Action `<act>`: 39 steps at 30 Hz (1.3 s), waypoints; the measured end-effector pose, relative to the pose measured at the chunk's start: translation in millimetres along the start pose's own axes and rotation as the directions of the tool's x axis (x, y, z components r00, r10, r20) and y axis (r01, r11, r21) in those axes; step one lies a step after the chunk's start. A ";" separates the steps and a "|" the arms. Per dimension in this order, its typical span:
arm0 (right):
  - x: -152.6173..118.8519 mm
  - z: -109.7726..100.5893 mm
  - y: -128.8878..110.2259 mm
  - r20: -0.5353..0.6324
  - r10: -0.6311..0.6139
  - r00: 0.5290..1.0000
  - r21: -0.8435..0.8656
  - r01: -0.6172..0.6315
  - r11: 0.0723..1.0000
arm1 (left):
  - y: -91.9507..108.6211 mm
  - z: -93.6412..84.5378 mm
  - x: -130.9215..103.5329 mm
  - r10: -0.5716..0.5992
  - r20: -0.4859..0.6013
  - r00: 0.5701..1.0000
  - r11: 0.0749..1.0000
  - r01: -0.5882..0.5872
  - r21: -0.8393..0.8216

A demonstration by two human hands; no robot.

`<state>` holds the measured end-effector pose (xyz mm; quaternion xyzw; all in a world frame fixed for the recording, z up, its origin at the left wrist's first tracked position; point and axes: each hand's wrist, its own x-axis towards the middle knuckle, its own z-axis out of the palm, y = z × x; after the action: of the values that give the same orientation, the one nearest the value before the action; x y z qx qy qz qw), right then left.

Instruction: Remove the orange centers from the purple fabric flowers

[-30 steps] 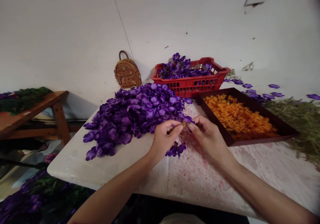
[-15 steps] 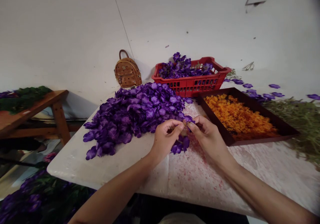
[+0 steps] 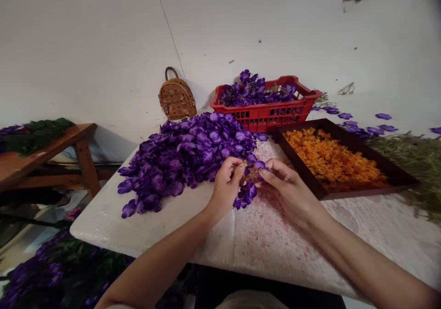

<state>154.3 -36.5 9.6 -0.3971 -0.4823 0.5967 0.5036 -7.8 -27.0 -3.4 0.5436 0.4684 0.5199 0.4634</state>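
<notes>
Drawn slightly apart since the earlier frame, the left hand (image 3: 227, 182) and right hand (image 3: 292, 189) meet over the pale surface (image 3: 262, 244), near a purple petal heap (image 3: 182, 160). A purple cluster (image 3: 246, 196) hangs between them, just nearside of the left fingers. Right fingers pinch a purple petal (image 3: 261, 165); left fingers press together on a pale bit (image 3: 245, 163), too blurred to identify.

Petals (image 3: 186, 153) purple; basket (image 3: 258, 110) red; tray (image 3: 358, 147) maroon; blossoms (image 3: 332, 160) orange; backpack (image 3: 177, 100) tan, dark-patterned; tabletop (image 3: 268, 235) white, pink-flecked.
</notes>
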 end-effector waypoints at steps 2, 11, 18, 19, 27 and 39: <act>-1.4 1.2 -0.5 0.040 0.005 0.999 -0.037 -0.004 0.999 | -3.1 -1.7 1.7 0.055 -0.021 0.998 0.997 -0.054 0.055; -3.3 5.4 -5.8 0.138 0.137 0.981 0.096 -0.151 0.984 | -1.7 -2.9 0.6 0.178 -0.044 0.983 0.956 -0.162 0.245; -1.3 3.7 -2.9 0.099 0.157 0.983 0.208 -0.175 0.962 | -0.7 0.3 -1.5 0.137 -0.021 0.990 0.963 -0.128 0.239; -0.6 3.4 -1.5 0.100 0.157 0.983 0.219 -0.175 0.960 | -1.2 1.0 -1.7 0.129 -0.016 0.991 0.966 -0.123 0.226; 6.8 -4.5 -4.2 0.029 0.148 0.989 0.245 -0.150 0.958 | 8.7 -3.9 -2.4 0.131 0.092 0.987 0.991 -0.133 0.017; 5.0 -6.9 -8.4 0.028 0.004 1.000 0.050 -0.005 0.999 | -0.7 -3.1 -0.6 0.066 0.119 0.991 0.995 -0.075 0.068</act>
<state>161.8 -30.1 16.4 -0.3773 -0.4733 0.6151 0.5052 -11.0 -27.5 -4.1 0.6057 0.4395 0.4860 0.4513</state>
